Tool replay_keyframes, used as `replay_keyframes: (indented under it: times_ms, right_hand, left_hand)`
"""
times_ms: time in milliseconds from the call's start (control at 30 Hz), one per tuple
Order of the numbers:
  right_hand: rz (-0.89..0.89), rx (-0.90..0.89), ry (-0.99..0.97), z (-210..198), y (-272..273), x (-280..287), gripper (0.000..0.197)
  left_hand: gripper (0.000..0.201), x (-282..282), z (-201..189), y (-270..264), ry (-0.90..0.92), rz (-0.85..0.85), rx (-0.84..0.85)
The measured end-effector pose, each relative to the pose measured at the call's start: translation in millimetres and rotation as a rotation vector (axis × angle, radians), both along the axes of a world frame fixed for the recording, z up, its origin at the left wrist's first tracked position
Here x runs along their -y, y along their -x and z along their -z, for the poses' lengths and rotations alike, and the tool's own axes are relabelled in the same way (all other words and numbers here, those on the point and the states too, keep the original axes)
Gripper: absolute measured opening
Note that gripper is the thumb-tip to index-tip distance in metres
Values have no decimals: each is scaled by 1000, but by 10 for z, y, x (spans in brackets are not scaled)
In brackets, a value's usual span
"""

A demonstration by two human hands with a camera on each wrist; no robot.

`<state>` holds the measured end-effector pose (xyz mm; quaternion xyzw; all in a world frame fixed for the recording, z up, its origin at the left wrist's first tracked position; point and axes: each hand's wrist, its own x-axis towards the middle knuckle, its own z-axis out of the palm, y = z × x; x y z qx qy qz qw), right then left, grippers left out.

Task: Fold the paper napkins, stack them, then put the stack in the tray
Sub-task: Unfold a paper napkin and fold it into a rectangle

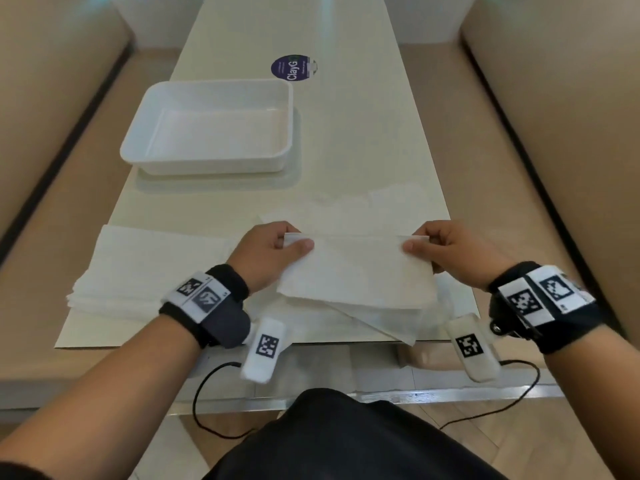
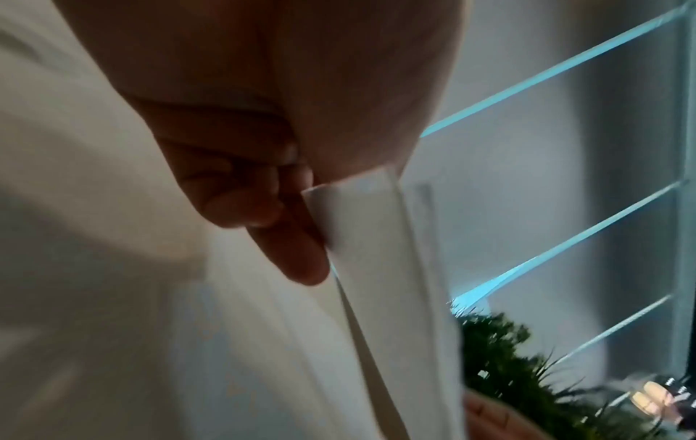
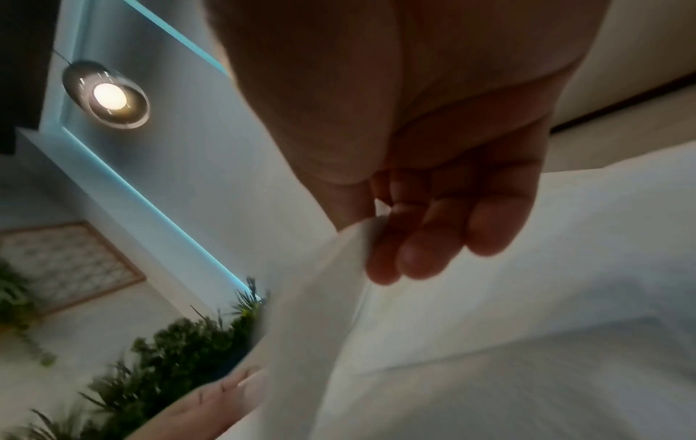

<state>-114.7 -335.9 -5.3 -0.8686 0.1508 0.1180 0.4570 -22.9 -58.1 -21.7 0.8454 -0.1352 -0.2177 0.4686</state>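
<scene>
A white paper napkin is held up over the near edge of the table, folded in half with its far edge doubled. My left hand pinches its far left corner between thumb and fingers; the same pinch shows close up on the napkin. My right hand pinches the far right corner, with the napkin seen edge-on. Under it lie folded napkins at an angle. A pile of unfolded napkins sits at the left. The white tray stands further back, left of centre, with nothing in it.
A round purple sticker lies on the table behind the tray. Beige bench seats run along both sides. More loose napkin paper lies beyond my hands. Cables hang below the near table edge.
</scene>
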Motion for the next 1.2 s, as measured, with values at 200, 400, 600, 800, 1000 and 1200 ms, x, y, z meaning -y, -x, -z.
replay_keyframes:
  times_ms: [200, 400, 600, 800, 1000, 1200]
  right_hand:
    - [-7, -112, 533, 123, -68, -135, 32]
    - [-242, 80, 699, -14, -18, -527, 49]
    - [-552, -201, 707, 173, 53, -814, 61]
    - [-531, -270, 689, 356, 197, -618, 66]
    - [-489, -281, 692, 414, 337, -331, 69]
    - [-449, -274, 668, 385, 321, -342, 75]
  left_hand:
    - [29, 181, 237, 58, -393, 18, 224]
    - [55, 344, 38, 206, -485, 208, 455]
    - [64, 593, 130, 363, -647, 572, 304]
    - [68, 362, 357, 362, -755, 628, 276]
    - [68, -94, 357, 246, -843, 567, 246]
    - [69, -106, 329, 268, -877, 532, 246]
